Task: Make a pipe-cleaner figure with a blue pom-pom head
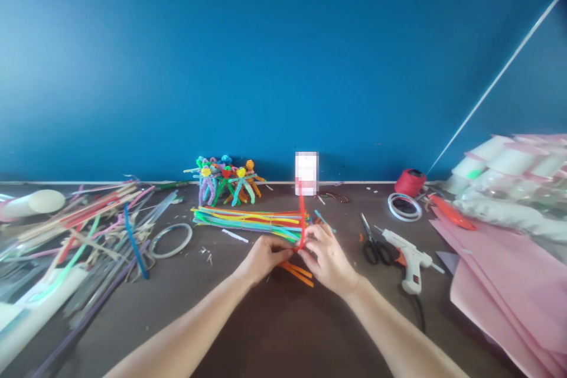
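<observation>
My left hand [262,257] and my right hand [326,258] meet at the table's middle, both pinching a red pipe cleaner [302,212] that stands upright between the fingertips. Orange pipe cleaner pieces [297,272] stick out below the hands. Just behind the hands lies a bundle of coloured pipe cleaners [248,220]. A cluster of finished pipe-cleaner figures [227,181] stands by the blue wall.
Scissors [372,243] and a white glue gun [410,255] lie right of my hands. Pink paper sheets [505,283] and white rolls [509,162] fill the right side. A red thread spool [410,182], tape rings [170,240] and loose sticks [88,224] lie around.
</observation>
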A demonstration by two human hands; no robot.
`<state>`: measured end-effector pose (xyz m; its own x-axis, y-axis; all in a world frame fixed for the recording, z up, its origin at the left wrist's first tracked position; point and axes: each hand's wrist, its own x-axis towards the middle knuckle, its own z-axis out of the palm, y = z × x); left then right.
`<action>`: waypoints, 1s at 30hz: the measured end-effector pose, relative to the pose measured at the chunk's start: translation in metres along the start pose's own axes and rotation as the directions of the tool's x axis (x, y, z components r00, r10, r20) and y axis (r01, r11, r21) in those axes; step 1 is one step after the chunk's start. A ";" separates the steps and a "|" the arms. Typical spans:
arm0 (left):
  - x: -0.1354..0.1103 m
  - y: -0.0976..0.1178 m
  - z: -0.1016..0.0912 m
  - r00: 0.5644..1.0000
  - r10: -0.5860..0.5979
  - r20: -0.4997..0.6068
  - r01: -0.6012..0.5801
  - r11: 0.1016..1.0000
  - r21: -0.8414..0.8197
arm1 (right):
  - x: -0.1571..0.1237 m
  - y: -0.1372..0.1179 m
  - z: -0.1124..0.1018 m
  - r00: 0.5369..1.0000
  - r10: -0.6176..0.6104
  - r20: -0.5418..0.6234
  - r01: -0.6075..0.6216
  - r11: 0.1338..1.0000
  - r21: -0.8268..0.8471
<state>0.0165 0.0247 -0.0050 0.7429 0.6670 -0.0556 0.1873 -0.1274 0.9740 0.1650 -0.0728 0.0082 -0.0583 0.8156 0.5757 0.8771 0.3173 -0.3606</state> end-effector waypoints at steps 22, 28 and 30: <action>-0.016 0.019 -0.006 0.952 0.141 0.270 -0.176 0.978 0.113 | -0.003 0.008 -0.001 0.809 0.179 0.560 -0.587 0.207 0.782; -0.020 0.020 -0.002 0.955 0.040 0.294 -0.007 0.994 -0.112 | -0.004 0.001 -0.007 0.853 0.095 0.513 -0.519 0.039 0.854; -0.019 0.021 -0.001 0.956 -0.008 0.293 0.054 0.987 -0.150 | -0.003 0.000 -0.011 0.860 0.095 0.501 -0.506 0.047 0.861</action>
<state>0.0055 0.0095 0.0161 0.8969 0.4240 -0.1255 0.1291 0.0203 0.9914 0.1705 -0.0804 0.0140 -0.2058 0.9741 0.0934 -0.3398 0.0184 -0.9403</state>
